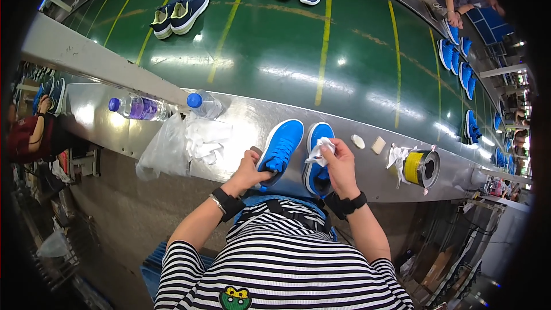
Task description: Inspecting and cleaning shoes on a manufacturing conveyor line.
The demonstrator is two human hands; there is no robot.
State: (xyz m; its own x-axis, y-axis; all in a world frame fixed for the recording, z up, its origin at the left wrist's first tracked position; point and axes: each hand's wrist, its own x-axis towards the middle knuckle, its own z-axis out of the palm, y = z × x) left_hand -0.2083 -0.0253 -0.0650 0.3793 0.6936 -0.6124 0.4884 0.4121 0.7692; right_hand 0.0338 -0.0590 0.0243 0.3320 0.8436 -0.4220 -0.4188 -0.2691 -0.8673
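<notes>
Two blue sneakers with white soles lie side by side on the metal ledge in front of me, toes pointing away. My left hand (pixel 248 171) grips the heel of the left sneaker (pixel 284 142), its thumb at the collar. In my right hand (pixel 342 166) is a crumpled white cloth (pixel 319 151), pinched over the laces of the right sneaker (pixel 322 132) and covering part of its upper. Whether it is cloth or tissue I cannot tell for sure. Just right of that hand lie a white oval piece (pixel 358 141) and a cream block (pixel 378 145).
A green conveyor belt (pixel 275 40) with yellow lines runs beyond the metal ledge (pixel 252 120), carrying dark sneakers (pixel 181 13) and blue ones. Left on the ledge are two bottles (pixel 143 108), white wipes (pixel 208 138) and a plastic bag (pixel 165 148); right, a yellow tin (pixel 414 167). Co-workers stand at both sides.
</notes>
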